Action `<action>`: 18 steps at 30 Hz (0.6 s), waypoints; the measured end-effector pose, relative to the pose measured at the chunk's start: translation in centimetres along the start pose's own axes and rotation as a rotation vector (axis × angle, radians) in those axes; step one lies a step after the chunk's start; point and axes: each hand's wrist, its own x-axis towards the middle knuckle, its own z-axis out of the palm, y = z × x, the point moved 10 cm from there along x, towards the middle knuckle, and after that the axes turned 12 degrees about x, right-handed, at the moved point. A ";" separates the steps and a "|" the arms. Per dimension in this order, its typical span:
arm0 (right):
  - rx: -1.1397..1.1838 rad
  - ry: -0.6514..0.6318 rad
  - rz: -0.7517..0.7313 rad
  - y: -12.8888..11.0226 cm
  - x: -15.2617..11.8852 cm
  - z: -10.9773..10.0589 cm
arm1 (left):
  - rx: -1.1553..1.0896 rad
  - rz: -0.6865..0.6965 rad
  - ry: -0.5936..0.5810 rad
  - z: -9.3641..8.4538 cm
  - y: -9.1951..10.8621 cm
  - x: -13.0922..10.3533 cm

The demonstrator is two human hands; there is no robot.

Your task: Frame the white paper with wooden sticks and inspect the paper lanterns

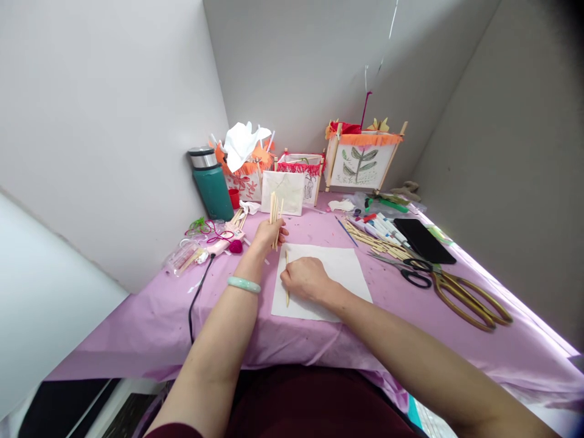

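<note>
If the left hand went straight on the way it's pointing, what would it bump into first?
Probably the pale square panel ahead of the left hand; the thin sticks it holds would likely touch before the fingers. One view leaves the gap between them unclear.

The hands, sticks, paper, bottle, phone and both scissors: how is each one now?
Left hand: closed around sticks
Sticks: bunched, held upright
Right hand: curled over a stick, grip hidden
Paper: spread flat
Bottle: standing, lid on
Phone: lying flat
Black-handled scissors: lying down
Gold-handled scissors: lying down
</note>
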 end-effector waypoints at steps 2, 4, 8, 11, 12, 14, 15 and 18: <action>0.006 0.020 -0.006 0.1 0.1 -0.1 | -0.013 0.002 -0.003 0.0 0.1 0.0; 0.007 0.032 -0.007 0.3 0.2 -0.2 | -0.026 0.005 -0.007 0.0 0.1 -0.1; -0.003 0.043 -0.014 0.4 0.3 -0.1 | -0.057 0.005 -0.022 0.0 0.2 -0.1; 0.002 0.058 -0.028 0.3 0.3 -0.1 | -0.094 0.004 -0.047 0.1 0.2 -0.2; 0.008 0.064 -0.033 0.3 0.3 -0.2 | -0.112 0.003 -0.064 0.2 0.3 -0.3; 0.036 0.107 -0.043 0.4 0.3 -0.8 | -0.154 -0.001 -0.112 0.6 0.5 -0.5; 0.061 0.153 -0.046 0.5 0.2 -1.4 | -0.177 -0.002 -0.143 0.8 0.6 -0.7; 0.195 0.407 -0.024 1.8 -0.3 -4.5 | -0.234 0.004 -0.237 1.4 1.1 -1.1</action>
